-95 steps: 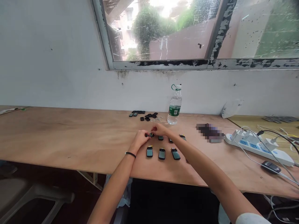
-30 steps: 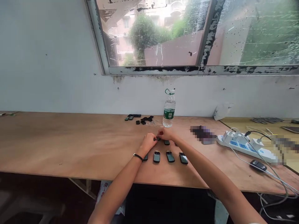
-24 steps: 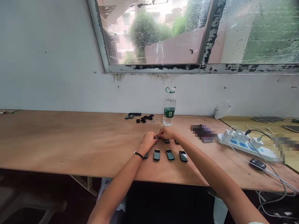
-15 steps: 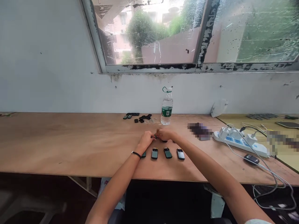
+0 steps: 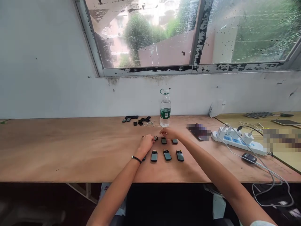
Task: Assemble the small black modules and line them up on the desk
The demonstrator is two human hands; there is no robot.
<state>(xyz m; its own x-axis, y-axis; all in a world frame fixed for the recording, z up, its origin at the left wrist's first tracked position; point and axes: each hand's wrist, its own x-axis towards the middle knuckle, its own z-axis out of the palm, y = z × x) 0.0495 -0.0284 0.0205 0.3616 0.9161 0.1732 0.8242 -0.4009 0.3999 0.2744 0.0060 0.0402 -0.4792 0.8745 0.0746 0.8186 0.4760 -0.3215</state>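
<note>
Small black key-fob-like devices lie in two rows on the plywood table [image 5: 70, 147]. The front row [image 5: 167, 154] shows three, with another half hidden under my left wrist. My left hand [image 5: 145, 143] rests on the table with curled fingers, its fingertips on a small black device [image 5: 155, 138] at the left end of the back row. My right hand [image 5: 169, 132] hovers low over that row with loosely stretched fingers, just behind two more devices [image 5: 164, 140]. It holds nothing that I can see.
A water bottle [image 5: 165, 108] stands behind the rows, with loose black parts [image 5: 138, 119] and small metal rings to its left. To the right lie a white power strip [image 5: 236, 141], a mouse [image 5: 249, 157], trailing cables and a second table with a phone [image 5: 284, 121].
My two hands were pinched together on one small device. They have now moved apart, the right hand lifting away to the right. The camera has drifted rightward.
</note>
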